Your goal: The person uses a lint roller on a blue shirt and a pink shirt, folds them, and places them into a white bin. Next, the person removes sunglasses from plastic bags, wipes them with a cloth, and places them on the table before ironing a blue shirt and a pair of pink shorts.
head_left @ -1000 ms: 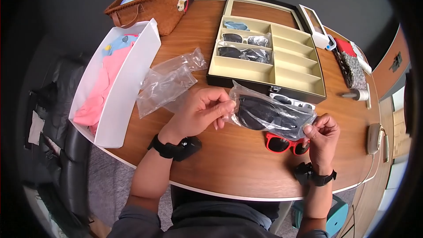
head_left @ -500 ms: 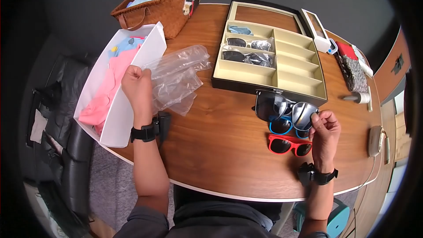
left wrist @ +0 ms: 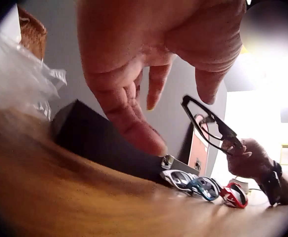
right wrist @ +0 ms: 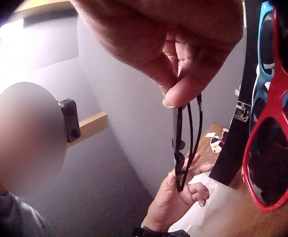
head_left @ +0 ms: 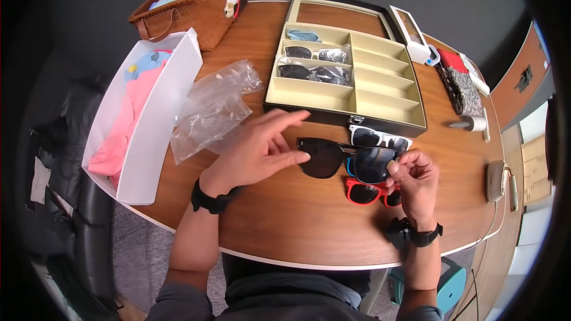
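Black sunglasses (head_left: 321, 158) are pinched at one end by my right hand (head_left: 417, 187), above the table. My left hand (head_left: 247, 153) is beside their other end with its fingers spread; whether its thumb touches the frame is unclear. In the left wrist view the left hand (left wrist: 134, 64) has nothing between thumb and fingers. The right wrist view shows the right hand (right wrist: 178, 44) pinching the black sunglasses (right wrist: 179, 148), with both temples folded. Beneath and behind them lie red sunglasses (head_left: 363, 194), white sunglasses (head_left: 366, 137) and a blue pair (head_left: 350, 167), partly hidden.
A compartment case (head_left: 351, 116) holds two bagged sunglasses and a blue cloth. Clear plastic bags (head_left: 208, 119) lie left of it, beside a white box (head_left: 156, 137) of clothes. Behind stands a brown basket (head_left: 205, 18). Knitted item (head_left: 464, 92), roller (head_left: 476, 123) and pouch (head_left: 495, 181) are at right.
The black sunglasses came out of their clear bag. My left hand went left to the plastic bags, let go there and came back beside the sunglasses; my right hand kept its hold.
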`<state>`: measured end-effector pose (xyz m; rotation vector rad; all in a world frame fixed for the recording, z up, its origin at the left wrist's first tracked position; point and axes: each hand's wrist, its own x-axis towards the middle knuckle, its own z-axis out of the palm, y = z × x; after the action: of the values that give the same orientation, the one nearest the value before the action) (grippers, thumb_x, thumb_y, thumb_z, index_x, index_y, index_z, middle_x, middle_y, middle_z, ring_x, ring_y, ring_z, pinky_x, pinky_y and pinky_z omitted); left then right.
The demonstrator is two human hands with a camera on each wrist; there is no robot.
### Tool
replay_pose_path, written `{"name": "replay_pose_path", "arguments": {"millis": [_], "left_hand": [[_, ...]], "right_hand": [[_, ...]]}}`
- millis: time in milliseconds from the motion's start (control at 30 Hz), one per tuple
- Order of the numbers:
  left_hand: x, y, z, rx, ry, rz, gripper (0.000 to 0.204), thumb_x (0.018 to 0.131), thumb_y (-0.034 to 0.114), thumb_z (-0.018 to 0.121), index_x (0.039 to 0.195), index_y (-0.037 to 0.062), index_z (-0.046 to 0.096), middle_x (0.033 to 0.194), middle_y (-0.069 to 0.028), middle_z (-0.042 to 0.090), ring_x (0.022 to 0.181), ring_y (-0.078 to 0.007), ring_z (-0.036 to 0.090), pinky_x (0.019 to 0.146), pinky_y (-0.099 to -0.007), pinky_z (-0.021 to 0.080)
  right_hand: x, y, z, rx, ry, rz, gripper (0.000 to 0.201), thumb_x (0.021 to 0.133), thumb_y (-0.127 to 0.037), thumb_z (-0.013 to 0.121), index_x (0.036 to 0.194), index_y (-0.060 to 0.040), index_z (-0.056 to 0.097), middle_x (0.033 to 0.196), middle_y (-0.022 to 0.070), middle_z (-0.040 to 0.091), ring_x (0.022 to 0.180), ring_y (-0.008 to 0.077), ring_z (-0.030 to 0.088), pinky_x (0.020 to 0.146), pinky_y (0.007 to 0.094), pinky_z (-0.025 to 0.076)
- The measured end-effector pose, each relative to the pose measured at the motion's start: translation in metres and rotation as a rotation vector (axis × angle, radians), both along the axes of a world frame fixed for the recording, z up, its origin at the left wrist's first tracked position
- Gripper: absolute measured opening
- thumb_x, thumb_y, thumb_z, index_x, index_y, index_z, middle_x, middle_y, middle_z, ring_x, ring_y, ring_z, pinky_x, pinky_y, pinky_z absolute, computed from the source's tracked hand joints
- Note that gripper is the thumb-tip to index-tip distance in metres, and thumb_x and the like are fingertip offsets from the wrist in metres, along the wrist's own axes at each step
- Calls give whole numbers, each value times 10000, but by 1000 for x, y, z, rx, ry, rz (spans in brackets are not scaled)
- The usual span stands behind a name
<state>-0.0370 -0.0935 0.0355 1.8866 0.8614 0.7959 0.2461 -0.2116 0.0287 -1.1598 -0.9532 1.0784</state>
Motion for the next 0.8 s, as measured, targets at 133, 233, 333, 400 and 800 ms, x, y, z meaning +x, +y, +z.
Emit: {"name": "replay_pose_path", "arguments": {"millis": [133, 233, 333, 400, 800], "left_hand": [[2, 0, -6, -302, -95, -235, 275, 889, 61, 690, 1141, -18, 614, 1040, -79, 673, 787, -93, 639, 633, -233, 546], [-13, 12, -7, -512, -174, -201, 155, 943, 53, 617, 1086, -7, 623, 961, -42, 682, 821, -91, 651, 622, -217, 551], [-29, 25, -14, -412, -93, -82, 144, 953, 50, 601, 1085, -4, 616, 955, -44, 669, 813, -82, 644, 625, -222, 544], [-33, 32, -21, -407, -49, -13, 138, 964, 84, 595, 1077, 10, 624, 942, -22, 669, 798, -62, 631, 615, -209, 521], [3, 16, -17, 353, 172, 179, 137, 867, -17, 659, 1000, -33, 687, 902, -85, 646, 710, -137, 624, 612, -237, 491]], "right_hand": [[-3, -1, -3, -34, -50, 101, 93, 890, 29, 669, 964, -10, 628, 763, 68, 692, 654, 118, 677, 572, 231, 561], [-10, 1, 1, -1, 31, 109, 83, 903, 15, 657, 981, -2, 634, 897, 123, 713, 725, 128, 681, 609, 248, 579], [-5, -2, 5, 16, 22, 20, 68, 916, -7, 649, 983, -6, 636, 911, 138, 715, 730, 120, 675, 608, 248, 579], [1, -1, 2, 14, 15, 8, 67, 920, -19, 648, 985, -7, 638, 910, 134, 716, 723, 115, 672, 603, 246, 575], [2, 2, 3, -10, -40, 8, 97, 936, -111, 664, 926, -15, 675, 838, 61, 710, 680, 72, 640, 568, 202, 522]]}}
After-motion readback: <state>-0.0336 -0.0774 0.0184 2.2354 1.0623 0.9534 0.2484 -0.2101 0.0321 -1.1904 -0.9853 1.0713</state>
